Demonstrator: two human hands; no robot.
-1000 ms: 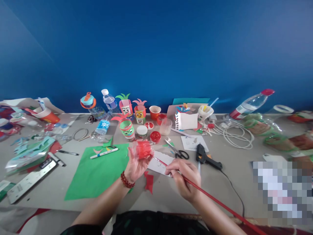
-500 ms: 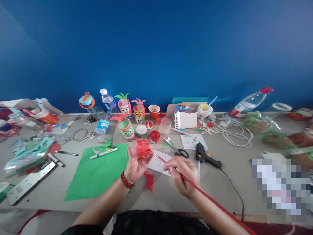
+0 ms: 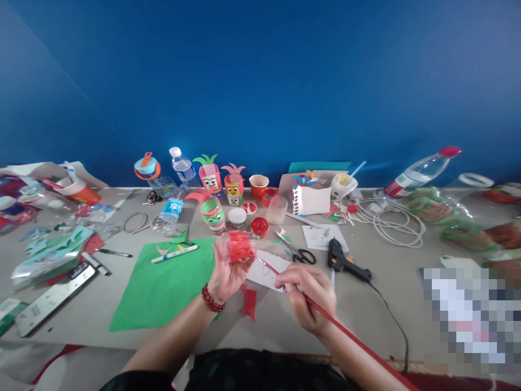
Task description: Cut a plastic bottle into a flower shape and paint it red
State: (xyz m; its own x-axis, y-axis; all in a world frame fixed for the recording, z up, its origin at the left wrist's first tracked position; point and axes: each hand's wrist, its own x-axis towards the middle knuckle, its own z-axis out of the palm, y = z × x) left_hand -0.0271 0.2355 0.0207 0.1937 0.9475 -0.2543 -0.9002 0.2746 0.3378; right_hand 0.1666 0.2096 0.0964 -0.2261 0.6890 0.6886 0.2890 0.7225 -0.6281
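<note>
My left hand (image 3: 227, 274) is closed round a clear plastic cup (image 3: 236, 245) whose wall is partly painted red; it is held on its side above the table. A red bead bracelet sits on that wrist. My right hand (image 3: 308, 296) pinches a long red-handled paintbrush (image 3: 325, 318), and the brush tip reaches toward the cup's right end. Below the hands lie a white paper piece (image 3: 266, 270) and a red paper scrap (image 3: 248, 301).
A green paper sheet (image 3: 163, 285) with a marker lies to the left. Scissors (image 3: 297, 251), a black glue gun (image 3: 344, 263) with its cord, an open red paint pot (image 3: 259, 226), decorated cups, water bottles and a coiled white cable stand behind. Scraps and a ruler clutter the far left.
The brush tip has shifted slightly along the cup and my right hand has edged a little; my left hand keeps the cup in nearly the same place.
</note>
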